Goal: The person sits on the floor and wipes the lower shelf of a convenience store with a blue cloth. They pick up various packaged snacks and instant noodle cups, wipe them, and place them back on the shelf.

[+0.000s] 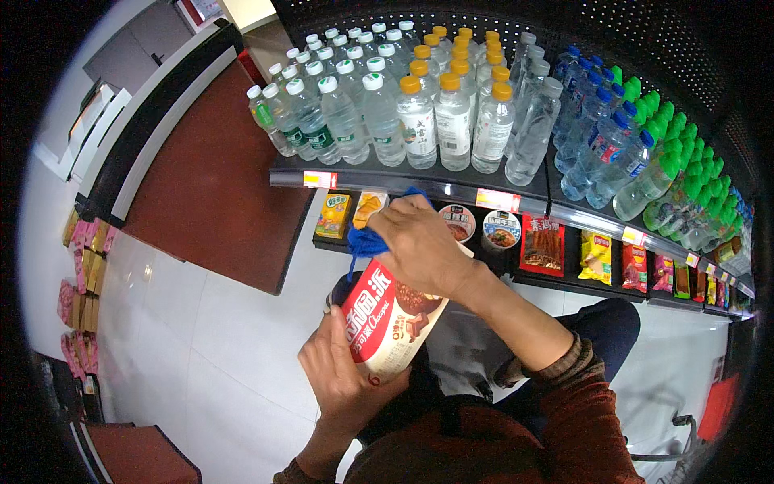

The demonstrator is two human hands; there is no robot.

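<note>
A red and cream snack box [387, 327], printed with a chocolate pie and writing, is tilted in front of my body. My left hand [341, 366] grips its lower end, thumb along the near left side and fingers beneath. In my right hand [417, 245] is a bunched blue cloth [366, 242], part of it hanging past the fingers. That hand lies over the upper end of the box and hides the corner there, so I cannot tell exactly where the cloth touches it.
A black shelf edge [411, 184] with price tags runs ahead, crowded with water bottles [338, 130] and green-capped bottles [671, 163]. Below stand instant noodle cups [500, 230] and snack packets [541, 245]. A brown-topped counter [211, 163] is at left; pink and gold boxes [87, 260] line the far left.
</note>
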